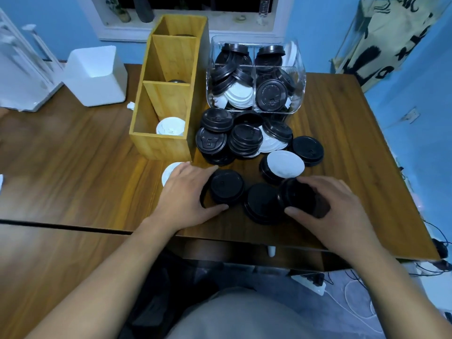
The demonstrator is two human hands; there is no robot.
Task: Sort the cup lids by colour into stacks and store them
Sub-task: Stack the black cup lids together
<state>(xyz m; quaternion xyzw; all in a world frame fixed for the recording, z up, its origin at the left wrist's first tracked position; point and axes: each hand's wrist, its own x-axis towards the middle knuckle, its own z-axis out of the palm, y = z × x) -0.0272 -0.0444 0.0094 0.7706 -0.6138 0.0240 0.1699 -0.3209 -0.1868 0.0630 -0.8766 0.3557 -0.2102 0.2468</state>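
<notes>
Black and white cup lids lie in a loose pile (244, 139) on the wooden table (354, 148). My left hand (182, 194) grips a short stack of black lids (226, 188) near the front edge, thumb in front and fingers behind it. My right hand (325, 204) holds another black lid stack (299, 195), tilted and partly hidden under the fingers. Between the two lies a single black lid (261, 204). A white lid (285, 165) rests upside down on black lids just beyond. Another white lid (168, 173) peeks out from under my left hand.
A wooden box with three compartments (168, 94) stands at the left; its nearest compartment holds white lids (168, 128). Behind the pile, a clear plastic bin (256, 77) holds mixed black and white lids. A white container (96, 74) stands at the far left.
</notes>
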